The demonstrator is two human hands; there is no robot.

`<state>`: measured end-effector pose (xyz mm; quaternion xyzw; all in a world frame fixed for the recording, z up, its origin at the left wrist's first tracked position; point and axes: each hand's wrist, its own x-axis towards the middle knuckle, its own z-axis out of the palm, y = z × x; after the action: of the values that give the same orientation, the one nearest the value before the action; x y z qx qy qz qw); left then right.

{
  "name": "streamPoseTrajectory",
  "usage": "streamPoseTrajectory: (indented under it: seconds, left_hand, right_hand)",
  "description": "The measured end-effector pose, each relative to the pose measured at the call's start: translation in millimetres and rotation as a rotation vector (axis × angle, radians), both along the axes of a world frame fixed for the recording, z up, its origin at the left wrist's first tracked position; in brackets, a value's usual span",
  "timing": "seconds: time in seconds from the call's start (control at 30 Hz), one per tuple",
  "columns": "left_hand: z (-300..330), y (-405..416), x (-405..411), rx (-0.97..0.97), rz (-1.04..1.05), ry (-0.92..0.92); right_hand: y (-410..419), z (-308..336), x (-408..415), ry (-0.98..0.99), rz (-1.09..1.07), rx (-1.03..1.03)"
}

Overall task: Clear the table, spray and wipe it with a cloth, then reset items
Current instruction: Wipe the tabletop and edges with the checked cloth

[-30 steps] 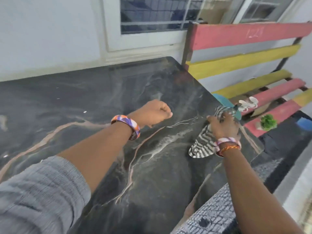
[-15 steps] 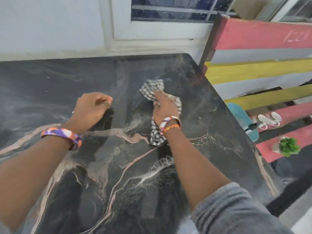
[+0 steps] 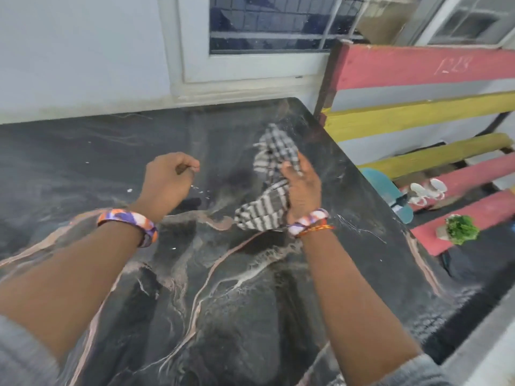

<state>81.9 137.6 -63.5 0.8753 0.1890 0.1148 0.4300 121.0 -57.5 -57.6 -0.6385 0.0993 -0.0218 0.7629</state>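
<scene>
The right hand (image 3: 302,188) is pressing the striped cloth (image 3: 269,188) flat on the dark worktop (image 3: 250,302), its fingers (image 3: 292,164) lying straight on top. The worktop's far corner is sitting just past those fingers. The left hand (image 3: 167,183) is curling into a fist, holding nothing, with lots of bare worktop beside it.

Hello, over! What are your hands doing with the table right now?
Right hand pressing checked cloth on table. Left hand fisted, empty. Nothing blocking.
</scene>
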Motion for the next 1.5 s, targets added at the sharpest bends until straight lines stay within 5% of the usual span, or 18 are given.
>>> streamPoseTrajectory:
  seconds: [0.23, 0.37, 0.43, 0.73, 0.9, 1.0, 1.13, 1.2, 1.27, 1.4, 1.5]
  left_hand:
    - [0, -93, 14, 0.112, -0.501, 0.009]
    - [2, -118, 27, 0.108, -0.588, 0.011]
    - [2, -121, 32, 0.111, -0.580, 0.013]
    - [0, -50, 30, 0.210, -0.288, 0.093]
    - [-6, -5, 9, 0.184, -0.080, 0.164]
    - [-6, 19, -6, 0.178, 0.079, 0.181]
    - [5, 37, -19, 0.161, 0.240, 0.127]
    - [10, 37, -15, 0.146, 0.253, 0.087]
    - [11, 30, -3, 0.115, 0.230, 0.046]
    - [7, 3, 23, 0.087, 0.100, 0.041]
    - [-1, -13, 42, 0.069, 0.006, 0.042]
  right_hand:
    - [-147, -16, -43, 0.238, -0.713, -0.594]
    - [-178, -46, -56, 0.658, -0.508, -1.007]
    - [-182, -55, -47, 0.714, -0.442, -1.122]
    - [-118, -53, 50, 0.298, -0.063, -1.445]
    - [11, -53, 43, -0.196, 0.375, -1.347]
    - [78, -47, 0, -0.419, 0.607, -1.094]
    - [102, -42, -18, -0.225, 0.779, -0.668]
    - [87, -32, -7, -0.091, 0.660, -0.290]
    - [59, -22, 7, -0.091, 0.381, -0.139]
    - [-4, -15, 36, -0.032, -0.184, -0.587]
    - [-36, -42, 61, 0.155, -0.158, -0.998]
